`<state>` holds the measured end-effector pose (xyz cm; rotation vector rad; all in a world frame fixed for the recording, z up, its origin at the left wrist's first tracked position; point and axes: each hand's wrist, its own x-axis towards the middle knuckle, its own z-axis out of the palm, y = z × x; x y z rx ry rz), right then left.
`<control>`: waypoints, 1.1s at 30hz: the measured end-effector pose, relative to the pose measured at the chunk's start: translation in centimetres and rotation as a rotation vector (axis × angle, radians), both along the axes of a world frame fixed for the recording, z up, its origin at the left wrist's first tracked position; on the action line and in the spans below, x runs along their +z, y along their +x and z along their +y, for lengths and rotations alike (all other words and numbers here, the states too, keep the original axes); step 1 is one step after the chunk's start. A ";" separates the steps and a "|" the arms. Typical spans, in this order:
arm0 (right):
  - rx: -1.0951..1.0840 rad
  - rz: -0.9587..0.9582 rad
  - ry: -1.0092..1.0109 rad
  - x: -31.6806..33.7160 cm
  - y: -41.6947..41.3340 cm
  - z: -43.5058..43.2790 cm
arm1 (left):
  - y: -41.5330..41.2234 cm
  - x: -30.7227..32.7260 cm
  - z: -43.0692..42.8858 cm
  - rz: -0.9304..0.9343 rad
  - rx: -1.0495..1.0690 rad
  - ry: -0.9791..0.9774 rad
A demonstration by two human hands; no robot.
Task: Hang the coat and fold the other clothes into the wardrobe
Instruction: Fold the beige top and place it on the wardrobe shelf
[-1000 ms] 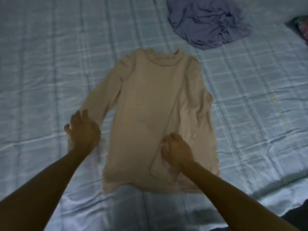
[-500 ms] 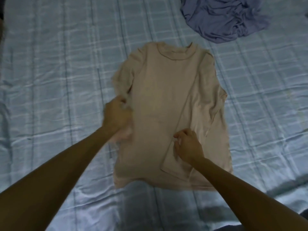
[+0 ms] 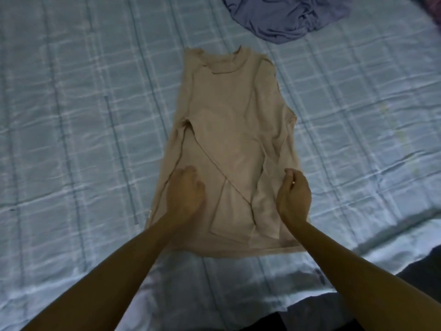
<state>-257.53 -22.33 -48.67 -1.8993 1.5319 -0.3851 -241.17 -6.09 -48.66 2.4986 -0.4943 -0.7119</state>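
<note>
A beige long-sleeved top lies flat on the bed, neck away from me, with both sleeves folded in and crossing over its lower front. My left hand rests on the lower left part of the top, over the folded left sleeve, fingers loosely bent. My right hand hovers at the lower right side of the top with its fingers curled, and I cannot tell whether it pinches the fabric. A crumpled purple garment lies at the far end of the bed, apart from both hands.
The bed carries a pale blue checked quilt that spreads wide on the left and right of the top. Its near edge runs along the bottom, with dark floor below. Something dark and patterned shows at the top right corner.
My left hand has folded the left sleeve across the top's front and now rests low on it. My right hand moved from the right sleeve's cuff to the right side.
</note>
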 end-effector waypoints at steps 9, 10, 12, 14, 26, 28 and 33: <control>0.796 0.352 -0.194 -2.7 -1.1 2.2 | 1.3 -0.4 4.5 0.119 0.166 0.063; 0.796 0.380 -0.209 -3.0 -1.3 2.3 | 1.0 0.5 3.4 0.127 0.135 -0.015; 0.769 0.415 -0.218 -2.9 -1.6 2.4 | -0.1 2.5 0.4 0.113 0.067 -0.167; 0.705 0.426 -0.190 -2.7 -2.1 2.0 | -2.2 4.4 -3.3 0.207 -0.105 -0.251; 0.205 0.505 0.112 -2.0 -8.8 -2.5 | -6.5 1.3 -5.5 0.025 -0.320 -0.134; 0.168 0.328 0.055 -2.1 -8.5 -2.0 | -6.7 -0.3 -4.1 -0.042 -0.408 -0.013; 0.423 0.143 -0.064 -0.8 -6.1 -1.0 | -10.2 -0.9 -2.9 -0.094 -0.818 0.117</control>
